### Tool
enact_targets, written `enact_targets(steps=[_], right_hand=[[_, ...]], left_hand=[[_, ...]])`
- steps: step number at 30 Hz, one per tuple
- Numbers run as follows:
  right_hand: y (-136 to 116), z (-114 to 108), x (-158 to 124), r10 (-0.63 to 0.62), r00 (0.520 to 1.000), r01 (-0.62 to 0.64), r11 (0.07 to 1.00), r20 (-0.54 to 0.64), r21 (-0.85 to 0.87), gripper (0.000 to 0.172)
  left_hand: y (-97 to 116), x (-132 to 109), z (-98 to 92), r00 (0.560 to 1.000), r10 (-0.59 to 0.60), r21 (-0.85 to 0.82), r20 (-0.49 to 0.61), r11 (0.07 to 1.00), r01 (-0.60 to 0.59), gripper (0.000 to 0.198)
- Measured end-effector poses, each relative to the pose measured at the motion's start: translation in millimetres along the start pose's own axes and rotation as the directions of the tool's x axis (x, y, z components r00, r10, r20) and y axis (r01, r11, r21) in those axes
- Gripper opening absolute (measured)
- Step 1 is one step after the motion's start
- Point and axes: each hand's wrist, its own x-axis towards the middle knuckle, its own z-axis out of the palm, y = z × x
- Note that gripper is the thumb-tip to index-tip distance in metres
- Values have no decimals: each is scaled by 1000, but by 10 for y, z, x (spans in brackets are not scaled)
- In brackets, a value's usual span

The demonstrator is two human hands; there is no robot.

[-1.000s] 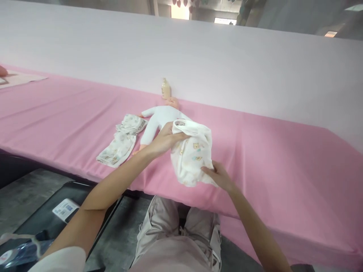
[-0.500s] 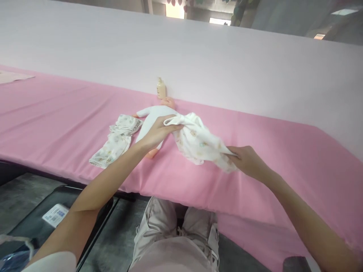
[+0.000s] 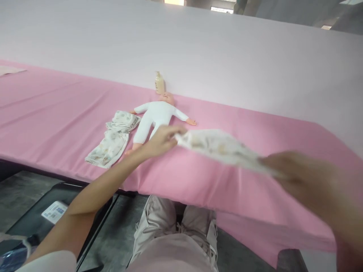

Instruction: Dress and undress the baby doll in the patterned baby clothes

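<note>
A white patterned baby garment (image 3: 224, 145) is stretched in the air between my two hands, blurred by motion. My left hand (image 3: 166, 140) pinches its left end, in front of the doll's legs. My right hand (image 3: 286, 166), badly smeared, grips the other end further right and closer to me. Behind my left hand a baby doll (image 3: 159, 113) in white lies on its back, arms spread. Left of the doll lies a second patterned garment (image 3: 109, 145), loosely folded. A pump bottle (image 3: 159, 83) stands by the doll's head.
Everything lies on a pink-covered table (image 3: 56, 113) with a pale partition (image 3: 198, 56) behind it. A pale cloth (image 3: 11, 70) is at the far left. Below the front edge, a black chair (image 3: 31, 211) carries a white labelled pack (image 3: 55, 212).
My right hand has swung right and toward me, pulling the garment taut. My left hand has come slightly lower, and the doll's right-side arm is now uncovered.
</note>
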Motion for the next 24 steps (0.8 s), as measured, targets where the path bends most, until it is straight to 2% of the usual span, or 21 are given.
enact_targets(steps=[1, 2, 4, 6, 9, 11, 13, 15, 17, 18, 19, 20, 21, 22, 24], right_hand=[[-114, 76, -157, -44, 999, 43, 998, 21, 46, 30], [-223, 165, -300, -63, 992, 51, 992, 108, 112, 37], [-391, 343, -507, -76, 953, -2, 967, 294, 256, 45], [-452, 477, -577, -52, 897, -126, 922, 439, 366, 48], [-349, 657, -430, -17, 865, -270, 826, 501, 495, 46], [-244, 869, -225, 33, 880, -322, 773, 473, 546, 37], [-206, 1187, -12, 175, 908, -365, 777, 381, 513, 27], [-281, 1555, 133, 303, 935, -353, 851, 185, 390, 28], [-464, 1875, 155, 272, 962, -260, 912, 7, 318, 34], [-586, 1992, 110, 274, 956, -230, 918, -100, 323, 32], [-723, 2073, 32, 313, 928, -227, 905, -202, 359, 28], [-870, 2120, -75, 388, 879, -249, 869, -276, 427, 26], [-1021, 2137, -203, 472, 830, -282, 814, -296, 507, 25], [-1173, 2133, -342, 572, 775, -342, 737, -269, 583, 23], [-1460, 2098, -617, 756, 633, -471, 548, -167, 691, 22]], left_hand=[[-72, -219, 74, 994, 13, -10, 113, 1000, -12, 36], [-151, -445, 174, 981, 45, -40, 191, 998, -38, 45], [-295, -865, 418, 960, 72, -78, 270, 996, -52, 52], [-379, -1178, 649, 952, 72, -115, 297, 993, -39, 44], [-395, -1389, 843, 935, 115, -139, 335, 988, -71, 31], [-376, -1401, 866, 932, 132, -176, 337, 982, -75, 28], [-356, -1374, 847, 930, 127, -215, 344, 975, -53, 29], [-332, -1353, 822, 928, 88, -221, 362, 975, -6, 33], [-304, -1362, 806, 933, 37, -212, 359, 976, 43, 38], [-292, -1379, 803, 939, 14, -209, 345, 976, 62, 39], [-284, -1404, 804, 946, -12, -209, 323, 974, 84, 39], [-278, -1435, 809, 955, -44, -211, 294, 971, 110, 39], [-276, -1468, 819, 963, -79, -217, 259, 966, 138, 39], [-276, -1500, 835, 968, -119, -223, 223, 960, 170, 37], [-274, -1548, 888, 967, -210, -242, 146, 940, 240, 31]])
